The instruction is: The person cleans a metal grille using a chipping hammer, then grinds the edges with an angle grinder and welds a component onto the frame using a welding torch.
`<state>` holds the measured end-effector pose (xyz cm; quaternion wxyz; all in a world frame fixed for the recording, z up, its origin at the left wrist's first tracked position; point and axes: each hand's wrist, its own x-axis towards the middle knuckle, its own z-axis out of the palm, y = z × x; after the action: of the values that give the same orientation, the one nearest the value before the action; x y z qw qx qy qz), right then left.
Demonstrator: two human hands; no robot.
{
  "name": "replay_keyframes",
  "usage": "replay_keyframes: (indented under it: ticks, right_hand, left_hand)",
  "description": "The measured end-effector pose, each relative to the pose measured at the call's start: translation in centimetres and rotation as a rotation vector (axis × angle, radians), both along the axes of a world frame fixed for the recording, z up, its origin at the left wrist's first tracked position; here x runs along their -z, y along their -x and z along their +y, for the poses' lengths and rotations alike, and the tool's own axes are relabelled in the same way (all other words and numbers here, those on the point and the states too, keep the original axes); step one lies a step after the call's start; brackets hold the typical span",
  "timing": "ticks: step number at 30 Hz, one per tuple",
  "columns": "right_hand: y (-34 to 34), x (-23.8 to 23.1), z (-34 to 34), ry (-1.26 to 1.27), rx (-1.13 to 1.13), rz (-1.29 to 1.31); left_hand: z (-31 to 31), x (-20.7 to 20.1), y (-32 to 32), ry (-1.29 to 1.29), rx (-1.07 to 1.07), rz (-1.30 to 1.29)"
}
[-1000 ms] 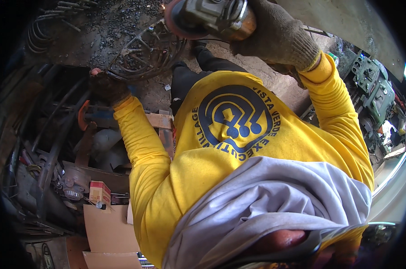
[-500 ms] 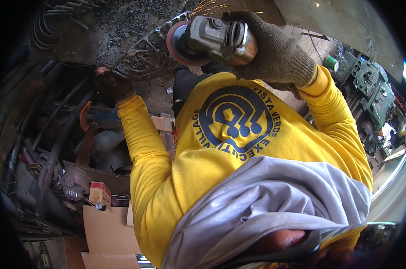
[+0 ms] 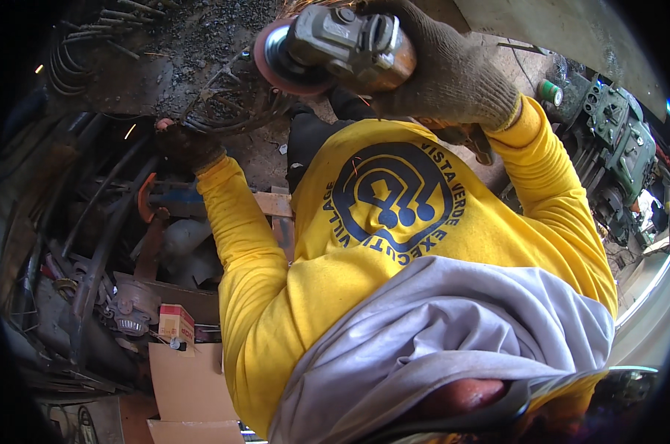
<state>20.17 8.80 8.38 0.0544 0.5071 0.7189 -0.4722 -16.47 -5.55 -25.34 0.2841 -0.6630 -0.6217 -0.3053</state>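
Note:
My right hand (image 3: 446,70), in a brown knit glove, is closed around an angle grinder (image 3: 353,44) at the top middle. The reddish disc (image 3: 275,59) of the grinder faces left, over the work, with sparks (image 3: 305,6) behind it. At the left, my left hand (image 3: 190,144) wears a dark glove with a bare fingertip showing. It is closed beside a tangle of thin metal rods (image 3: 231,111). Shadow hides most of its fingers, and I cannot make out what they grip. The spot where the disc meets the metal is hidden behind the grinder.
Dark gravelly debris (image 3: 209,44) and bent rods (image 3: 68,66) lie at the far left. Scrap metal, a small red-and-tan box (image 3: 176,323) and cardboard (image 3: 194,381) fill the left side. A green engine-like machine (image 3: 620,140) and a green can (image 3: 550,92) stand on the right.
My right hand and the grinder have shifted slightly up and left. Loose sparks now show at the left. My left hand stays in nearly the same place.

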Motion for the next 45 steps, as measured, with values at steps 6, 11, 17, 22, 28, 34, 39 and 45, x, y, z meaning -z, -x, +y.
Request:
replay_keyframes:
  ticks: [6, 11, 17, 22, 28, 34, 39, 45]
  right_hand:
    - [-0.7, 0.9, -0.7, -0.160, -0.061, 0.066]
    - [0.9, -1.1, -0.4, -0.123, -0.042, -0.019]
    - [-1.0, 1.9, -1.3, -0.195, -0.028, 0.099]
    - [3.1, -2.6, 2.6, -0.038, -0.132, -0.153]
    - [1.6, -3.5, 4.0, -0.077, -0.180, -0.330]
    - [4.3, -5.1, 3.0, -0.133, -0.238, -0.307]
    - [1.7, -2.5, 5.2, -0.091, -0.244, -0.345]
    - [4.5, -5.2, 3.9, -0.146, -0.333, -0.362]
  left_hand:
    - [-3.5, 6.9, 3.2, 0.378, -0.038, -0.619]
    - [-4.2, 7.4, 2.9, 0.423, -0.046, -0.680]
    - [0.7, -1.3, -0.6, 0.033, 0.060, -0.104]
    - [-1.8, -0.3, 0.4, 0.164, -0.051, 0.002]
    - [-0.3, 1.6, 1.0, 0.131, -0.117, 0.034]
    - [1.3, -2.6, 0.0, 0.031, 0.047, 0.015]
    - [1.1, -2.1, 0.9, 0.129, 0.031, -0.044]
    - [2.1, -4.7, -0.5, 0.081, 0.035, -0.135]
